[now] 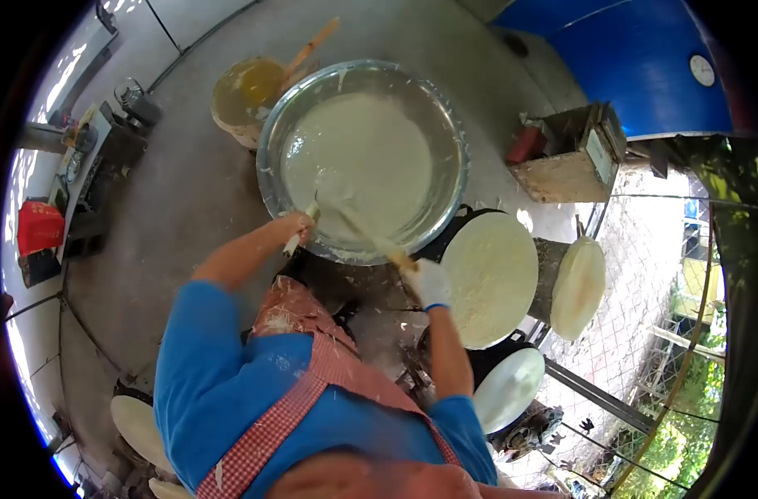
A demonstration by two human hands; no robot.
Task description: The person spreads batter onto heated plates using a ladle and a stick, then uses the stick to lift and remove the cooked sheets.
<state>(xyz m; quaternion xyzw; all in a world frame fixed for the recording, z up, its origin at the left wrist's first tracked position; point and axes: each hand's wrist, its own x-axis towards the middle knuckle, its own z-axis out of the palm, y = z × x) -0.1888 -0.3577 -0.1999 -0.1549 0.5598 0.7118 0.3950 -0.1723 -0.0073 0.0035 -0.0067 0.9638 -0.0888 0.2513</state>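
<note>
A wide metal basin (pixel 273 133) of pale, wet batter (pixel 366 145) stands in front of me. At its near left rim, my left hand (pixel 292 228) is closed around a thin whitish tool (pixel 312 208) that points over the basin. My right hand (pixel 430 284), in a white glove, grips a wooden stick (pixel 372 239). The stick's far end reaches over the rim to the batter and is slightly blurred. Right beside the gloved hand lies a round griddle covered by a pale sheet (pixel 494 279).
Behind the basin on the left stands a bucket (pixel 238 121) with a wooden handle (pixel 314 43) leaning out. Pale discs (pixel 580 287) and a white round lid (pixel 510 389) sit to the right. A wooden box (pixel 562 170) stands below a blue tank (pixel 637 66). A kettle (pixel 136 101) is far left.
</note>
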